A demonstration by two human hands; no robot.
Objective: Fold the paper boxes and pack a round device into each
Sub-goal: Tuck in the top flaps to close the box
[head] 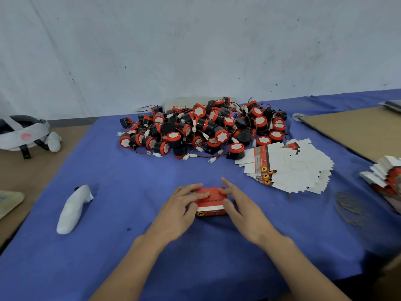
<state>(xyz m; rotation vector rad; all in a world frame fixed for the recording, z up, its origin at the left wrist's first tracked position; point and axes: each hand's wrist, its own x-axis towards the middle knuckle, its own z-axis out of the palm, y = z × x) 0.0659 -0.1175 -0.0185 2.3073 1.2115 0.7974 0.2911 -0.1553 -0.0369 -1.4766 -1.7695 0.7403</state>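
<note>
Barely started, I reckon. One red paper box (211,203) is folded up and sits on the blue cloth (130,192) right in front of me. My left hand (180,205) and right hand (240,207) both grip it, fingers over the top and thumbs on the front face. Can't tell if anything's inside yet. Loads left: a heap of round devices (201,127) behind it, shiny black-and-red plastic with thin wires, plus a fanned stack of flat box blanks (293,168) in matte white card.
</note>
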